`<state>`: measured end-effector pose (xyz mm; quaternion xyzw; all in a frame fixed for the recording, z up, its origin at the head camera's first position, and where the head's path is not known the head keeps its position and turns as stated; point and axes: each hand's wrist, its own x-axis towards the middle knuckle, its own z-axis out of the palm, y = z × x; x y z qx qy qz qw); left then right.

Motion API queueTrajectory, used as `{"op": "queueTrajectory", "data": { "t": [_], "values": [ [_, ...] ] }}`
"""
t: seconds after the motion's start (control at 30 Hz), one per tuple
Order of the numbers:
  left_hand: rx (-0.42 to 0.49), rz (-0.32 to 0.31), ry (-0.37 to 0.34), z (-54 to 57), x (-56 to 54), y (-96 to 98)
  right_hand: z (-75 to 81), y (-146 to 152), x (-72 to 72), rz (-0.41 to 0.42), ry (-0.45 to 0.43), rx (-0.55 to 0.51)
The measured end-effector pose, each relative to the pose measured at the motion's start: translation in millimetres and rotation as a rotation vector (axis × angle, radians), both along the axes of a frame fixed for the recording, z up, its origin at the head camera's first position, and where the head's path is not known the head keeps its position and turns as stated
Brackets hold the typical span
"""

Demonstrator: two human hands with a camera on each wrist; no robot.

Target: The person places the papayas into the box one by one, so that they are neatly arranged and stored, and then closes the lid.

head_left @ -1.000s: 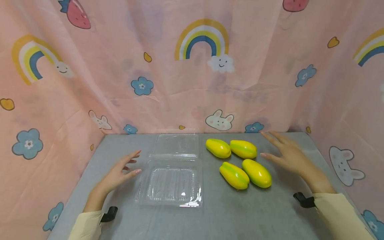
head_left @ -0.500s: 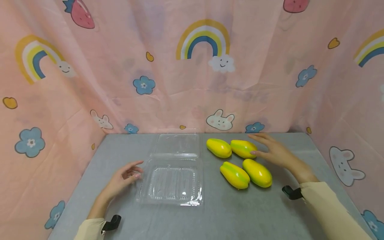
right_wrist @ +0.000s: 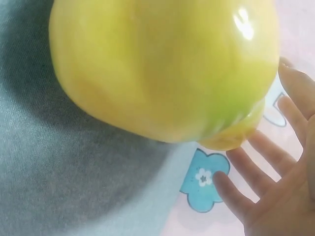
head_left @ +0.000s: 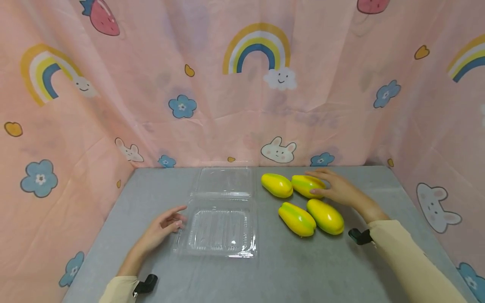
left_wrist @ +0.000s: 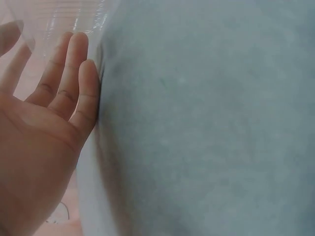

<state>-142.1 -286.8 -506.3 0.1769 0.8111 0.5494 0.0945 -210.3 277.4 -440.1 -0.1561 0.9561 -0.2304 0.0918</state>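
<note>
In the head view, my right hand (head_left: 337,190) reaches round the right end of the back right papaya (head_left: 303,185), thumb at its near side and fingers behind. The right wrist view shows those fingers (right_wrist: 253,172) spread beside a papaya (right_wrist: 229,140) partly hidden by a larger-looking one (right_wrist: 162,64); firm contact cannot be made out. My left hand (head_left: 161,229) is at the left edge of a clear plastic clamshell box (head_left: 217,229), whose lid (head_left: 226,182) lies open behind it. Loosely bent fingers (left_wrist: 76,73) of that hand are close to the clear plastic.
Three more yellow-green papayas lie on the grey table (head_left: 280,273): one back left (head_left: 276,185), one front left (head_left: 297,219), one front right (head_left: 326,216). A pink printed curtain (head_left: 322,105) stands behind the table and along both sides.
My right hand has moved left from beside the papayas to the back right one. My left hand has come right and nearer to the box edge. Papayas and box stay put.
</note>
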Motion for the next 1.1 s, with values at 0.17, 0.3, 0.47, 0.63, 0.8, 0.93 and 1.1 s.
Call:
{"op": "queueTrajectory", "data": {
  "t": [0.17,0.3,0.47,0.63,0.8,0.93,1.1],
  "values": [
    [0.003,0.009,0.008,-1.9,1.6,1.4,1.4,-3,-0.5,-0.005,-0.027,-0.009],
    [0.005,0.023,0.015,-5.8,2.0,1.9,-0.8,-3,-2.3,0.007,-0.029,-0.016],
    [0.007,0.041,0.073,-9.8,3.0,3.0,-5.8,-4,-5.0,0.022,-0.030,-0.022],
    [0.007,0.007,0.187,-9.5,4.3,4.3,-8.9,-4,-6.8,0.036,-0.036,-0.034],
    [0.011,-0.003,0.198,-7.4,6.0,6.9,-11.3,-5,-6.6,0.026,-0.042,-0.037],
    [0.022,0.006,0.184,-8.1,6.8,7.3,-11.8,-5,-6.0,0.033,-0.036,-0.020],
    [0.055,0.007,0.194,-7.4,7.9,6.8,-11.2,-6,-5.9,0.016,-0.055,-0.007]
  ]
}}
